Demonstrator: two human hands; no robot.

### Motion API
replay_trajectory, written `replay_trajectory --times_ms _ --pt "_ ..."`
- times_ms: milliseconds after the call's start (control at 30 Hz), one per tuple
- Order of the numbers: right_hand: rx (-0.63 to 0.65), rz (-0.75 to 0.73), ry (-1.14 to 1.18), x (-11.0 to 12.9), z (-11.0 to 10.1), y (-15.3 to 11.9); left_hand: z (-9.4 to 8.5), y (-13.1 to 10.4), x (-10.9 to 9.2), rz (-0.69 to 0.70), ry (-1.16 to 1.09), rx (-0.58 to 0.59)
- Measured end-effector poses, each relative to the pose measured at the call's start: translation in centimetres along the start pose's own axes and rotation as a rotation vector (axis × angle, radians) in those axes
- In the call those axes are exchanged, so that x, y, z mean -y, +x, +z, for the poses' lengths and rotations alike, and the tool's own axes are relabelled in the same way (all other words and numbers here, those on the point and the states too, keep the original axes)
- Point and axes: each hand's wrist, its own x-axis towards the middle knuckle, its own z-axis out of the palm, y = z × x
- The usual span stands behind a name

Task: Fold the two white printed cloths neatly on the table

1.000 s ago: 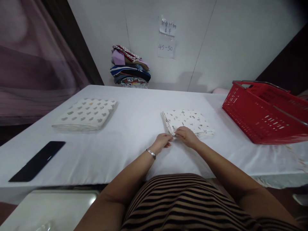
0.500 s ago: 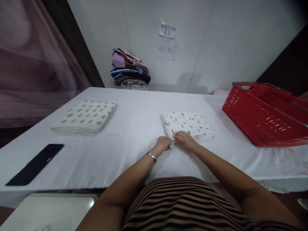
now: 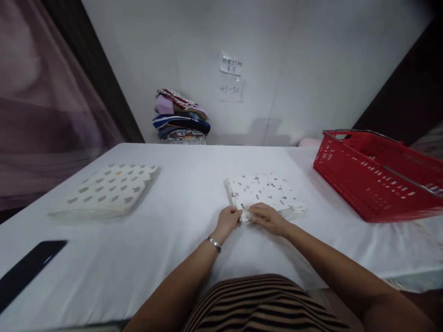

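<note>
A folded white cloth (image 3: 265, 189) printed with small grey and brown motifs lies flat on the white-covered table (image 3: 187, 184) before me. My left hand (image 3: 229, 219), with a silver bracelet at the wrist, pinches the cloth's near left corner between thumb and fingers. Beside it, my right hand (image 3: 268, 218) rests on the near edge of the same cloth, fingers stretched out and slightly blurred. Its fingertips touch the fabric close to the pinched corner.
Another folded cloth (image 3: 110, 188) with grey leaf-like spots lies to the left. A black flat object (image 3: 29, 269) sits near the front left. At right stands a red basket (image 3: 367, 180). Stacked textiles (image 3: 182, 117) rise behind the table against the wall, under paper signs (image 3: 231, 76).
The view has tilted up, so everything sits lower in the picture. My right hand's fingers have loosened and spread from the corner, while my left keeps its pinch.
</note>
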Motion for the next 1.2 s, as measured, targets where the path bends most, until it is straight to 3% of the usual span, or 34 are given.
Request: replay_trajectory --times_ms 100,167,200,267,367,567,733,800,867,933,1033,1100,1200 --pt "-0.171 0.475 -0.156 -4.2 -4.0 -0.4 0.0 0.3 0.2 0.007 0.031 0.006" --pt "-0.188 0.834 -0.332 -7.3 -7.0 -0.9 -0.2 0.4 0.2 0.01 0.039 0.008" --pt "-0.181 0.938 -0.376 -8.6 -8.2 -1.2 -0.2 0.4 0.1 0.013 0.047 0.008" --pt "-0.135 1.065 -0.402 -10.7 -9.8 -1.8 -0.3 0.5 0.0 0.015 0.067 0.012" --pt "-0.045 1.14 -0.364 -12.2 -10.0 -2.2 -0.3 0.6 -0.1 0.016 0.088 0.019" --pt "-0.004 1.134 -0.377 -12.3 -8.3 -2.4 -0.2 1.0 0.2 0.025 0.159 0.04" --pt "0.034 1.127 -0.425 -11.9 -8.6 -3.1 -0.8 0.8 0.2 0.063 0.338 0.058" --pt "0.065 1.131 -0.437 -11.7 -8.8 -2.9 -1.2 0.7 -0.5 0.107 0.425 0.006" --pt "0.05 1.09 -0.471 -11.3 -8.7 -2.0 -1.5 0.8 -1.7 0.244 0.517 -0.125" --pt "-0.021 0.92 -0.507 -10.9 -8.1 -0.6 -1.3 1.4 -3.0 0.482 0.603 -0.236" --pt "-0.046 0.603 -0.48 -10.8 -6.2 1.8 -0.4 3.0 -3.9 0.74 0.771 -0.223" --pt "0.038 0.55 -0.46 -11.3 -4.8 2.8 0.3 4.0 -3.4 0.696 0.881 -0.167" --pt "0.124 0.591 -0.493 -12.5 -3.4 3.0 0.9 4.8 -1.8 0.562 0.922 -0.127"
